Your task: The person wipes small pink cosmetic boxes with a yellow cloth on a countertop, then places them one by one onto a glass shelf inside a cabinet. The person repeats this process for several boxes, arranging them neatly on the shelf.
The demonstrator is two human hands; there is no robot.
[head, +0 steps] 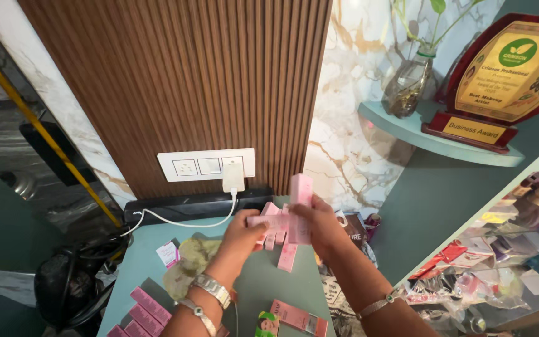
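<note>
Pink cartons [285, 224]: a bunch of slim oblong boxes, fanned out above the pale green counter [263, 281], in front of the ribbed wooden panel [176, 81]. Your left hand [243, 232] is closed on the bunch from the left; your right hand [319, 226] is closed on it from the right, one carton standing upright above the fingers.

More pink cartons [141, 310]: a row lying flat at the counter's near left corner. One pink box [299, 317] lies by the near edge, beside a small green pack [267, 324].

White socket plate [206, 164] on the panel, white charger [233, 177] plugged in, its cable trailing left.

Curved shelf [407, 130]: a glass vase [409, 85] holding plant stems and a shield-shaped award plaque [506, 75].

Lower right: a heap of clear plastic packets [469, 284].
</note>
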